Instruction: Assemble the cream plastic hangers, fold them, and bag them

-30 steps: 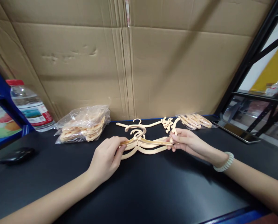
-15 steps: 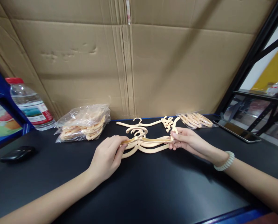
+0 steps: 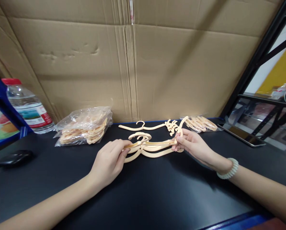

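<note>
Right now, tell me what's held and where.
A pale hanger: left arm in left hand, right end in right hand, with a curved piece, gripped low.

Right wrist: one bracelet [image 3: 229,168], pale green-white, composed of closely set rounded, ribbed segments. Left wrist: unadorned. Both forearms: sleeveless. Both hands: ungloved.

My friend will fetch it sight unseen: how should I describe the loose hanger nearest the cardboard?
Find the tall cardboard behind the black tabletop. Along its foot, between the left plastic bag and the heap of small pieces, lies one cream hanger. Unlike the overlapping hangers at the left hand and right hand, it is touched by neither.
</note>
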Demonstrator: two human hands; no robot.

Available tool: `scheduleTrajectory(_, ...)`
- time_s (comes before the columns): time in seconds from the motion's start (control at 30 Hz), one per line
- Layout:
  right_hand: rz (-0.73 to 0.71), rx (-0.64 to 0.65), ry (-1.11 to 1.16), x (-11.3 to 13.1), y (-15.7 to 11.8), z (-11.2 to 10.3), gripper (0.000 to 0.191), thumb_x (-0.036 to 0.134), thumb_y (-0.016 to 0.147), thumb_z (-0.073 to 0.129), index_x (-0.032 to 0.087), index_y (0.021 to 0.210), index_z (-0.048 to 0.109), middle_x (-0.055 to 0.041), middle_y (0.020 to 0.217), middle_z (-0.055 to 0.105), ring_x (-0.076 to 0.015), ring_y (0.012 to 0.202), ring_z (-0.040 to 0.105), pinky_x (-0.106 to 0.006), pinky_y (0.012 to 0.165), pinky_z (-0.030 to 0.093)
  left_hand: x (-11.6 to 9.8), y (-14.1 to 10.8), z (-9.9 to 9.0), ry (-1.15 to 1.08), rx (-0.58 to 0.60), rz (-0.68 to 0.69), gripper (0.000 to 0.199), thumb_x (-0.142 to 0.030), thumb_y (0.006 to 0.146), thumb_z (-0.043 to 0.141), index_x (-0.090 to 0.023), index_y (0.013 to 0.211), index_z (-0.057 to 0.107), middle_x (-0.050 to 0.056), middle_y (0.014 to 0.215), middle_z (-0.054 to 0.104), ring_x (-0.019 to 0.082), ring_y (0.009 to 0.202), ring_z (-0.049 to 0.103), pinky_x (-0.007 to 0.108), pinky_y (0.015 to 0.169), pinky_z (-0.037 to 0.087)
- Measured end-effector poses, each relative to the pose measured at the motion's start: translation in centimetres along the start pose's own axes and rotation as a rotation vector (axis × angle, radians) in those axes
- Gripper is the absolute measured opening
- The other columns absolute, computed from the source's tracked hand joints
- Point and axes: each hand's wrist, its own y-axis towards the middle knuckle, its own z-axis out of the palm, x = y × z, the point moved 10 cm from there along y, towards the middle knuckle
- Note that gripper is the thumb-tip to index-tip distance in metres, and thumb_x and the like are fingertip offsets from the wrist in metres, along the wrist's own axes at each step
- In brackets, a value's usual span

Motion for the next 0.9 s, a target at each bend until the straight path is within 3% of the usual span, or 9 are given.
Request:
scheduleTrajectory(0.57,-0.123,-0.048,-0.081,0.8,-0.3,-0.3,0.029,0.043,0.084,0.066,0.019,0.083,0.050,-0.0011,0.068,0.067,-0.0133,0.060,0.066,-0.026,0.060,0.054,0.5,-0.1,0.3,-0.034,0.021,-0.042,0.018,-0.022,0.096,0.043,-0.016,0.108,0.055,0.006,0.092,0.065,0.019,0.081,0.062,0.030,0.073,0.049)
scheduleTrajectory(0.77,-0.165,-0.092,0.058,1.6,-0.2,-1.5,0.021,0.030,0.078,0.073,0.022,0.095,0.062,-0.0016,0.098,0.065,-0.0094,0.068,0.059,-0.025,0.062,0.051,2.3,0.0,0.6,-0.122,0.050,-0.225,0.019,-0.029,0.096,0.043,-0.019,0.109,0.053,0.003,0.098,0.065,0.017,0.085,0.064,0.027,0.073,0.049)
scheduleTrajectory(0.9,-0.140,-0.111,0.134,2.0,0.5,-3.6,0.014,0.035,0.079,0.071,0.023,0.086,0.070,0.0012,0.074,0.060,-0.0098,0.062,0.055,-0.025,0.060,0.049,2.8,0.7,0.1,-0.093,0.065,-0.272,0.020,-0.031,0.096,0.041,-0.020,0.106,0.054,0.003,0.093,0.062,0.017,0.080,0.062,0.027,0.068,0.048)
